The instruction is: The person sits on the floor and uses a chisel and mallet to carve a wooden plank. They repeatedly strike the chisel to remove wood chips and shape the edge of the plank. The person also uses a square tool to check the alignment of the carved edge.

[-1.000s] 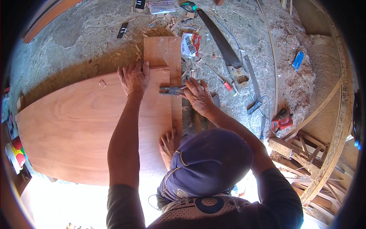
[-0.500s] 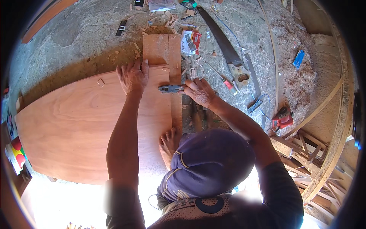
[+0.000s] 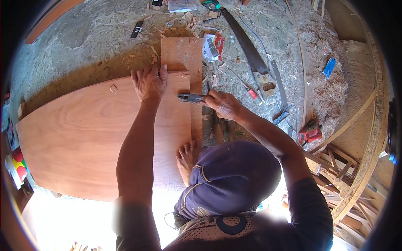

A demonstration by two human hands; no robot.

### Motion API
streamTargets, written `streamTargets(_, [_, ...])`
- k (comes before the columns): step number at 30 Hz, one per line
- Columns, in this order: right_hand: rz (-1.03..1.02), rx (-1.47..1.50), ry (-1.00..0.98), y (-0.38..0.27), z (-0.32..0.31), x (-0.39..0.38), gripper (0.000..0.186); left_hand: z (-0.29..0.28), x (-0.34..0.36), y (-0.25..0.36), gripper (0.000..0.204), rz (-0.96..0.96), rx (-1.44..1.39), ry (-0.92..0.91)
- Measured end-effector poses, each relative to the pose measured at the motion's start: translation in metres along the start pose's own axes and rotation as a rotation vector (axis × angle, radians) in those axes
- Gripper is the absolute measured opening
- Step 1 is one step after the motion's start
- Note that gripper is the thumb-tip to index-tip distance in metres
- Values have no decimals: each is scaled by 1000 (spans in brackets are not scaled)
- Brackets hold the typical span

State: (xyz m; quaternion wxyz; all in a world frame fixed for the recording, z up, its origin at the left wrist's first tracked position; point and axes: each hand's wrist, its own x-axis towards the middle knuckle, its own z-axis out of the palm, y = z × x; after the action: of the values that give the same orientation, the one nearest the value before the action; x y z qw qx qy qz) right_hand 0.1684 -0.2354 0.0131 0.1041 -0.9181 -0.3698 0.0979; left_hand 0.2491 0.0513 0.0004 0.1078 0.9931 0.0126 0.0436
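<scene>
A large curved plywood panel (image 3: 96, 142) lies before me, its right end over a flat wooden board (image 3: 176, 50). With its fingers spread, my left hand (image 3: 149, 83) presses flat near the panel's far edge. My right hand (image 3: 223, 104) is closed around the handles of a pair of pliers (image 3: 190, 98). The pliers' head is over the panel's right edge; whether the jaws grip anything is too small to tell. A bare foot (image 3: 187, 158) rests on the panel near its right edge. One small wood chip (image 3: 114, 88) lies on the panel, left of my left hand.
On the dusty floor to the right are a handsaw (image 3: 247, 46), a red-handled screwdriver (image 3: 251, 93) and a red power tool (image 3: 310, 133) with a blue cord. A red-and-white packet (image 3: 213, 47) and wood scraps lie beyond the board. Curved timber framing (image 3: 356, 192) stands at the far right.
The whole scene has shifted slightly to the right in the picture. My right hand has turned a little, the pliers tilting with it. My left hand keeps its place on the panel.
</scene>
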Motion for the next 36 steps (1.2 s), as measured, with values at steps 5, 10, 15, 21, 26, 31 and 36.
streamTargets(5, [-19, -62, -15, -28, -72, 12, 22, 7, 0, 1, 45, 27, -27, 63])
streamTargets(10, [155, 71, 108, -17, -173, 13, 28, 6, 0, -19, 44, 29, -10, 108])
streamTargets(15, [684, 91, 165, 23, -67, -75, 46, -1, 1, 5, 51, 0, -5, -173])
streamTargets(21, [861, 44, 252, 55, 22, -141, 46, 17, -7, -10, 67, 268, -116, 109])
streamTargets(26, [896, -176, 399, 18, 26, -150, 57, 8, -24, 6, 57, 402, -572, 190])
streamTargets(31, [840, 338, 243, -96, 63, -126, 60, -7, -112, 86, 46, 910, -459, -246])
streamTargets(36, [985, 398, 107, -120, 88, -130, 62, 6, -137, 129, 46, 1067, -427, -334])
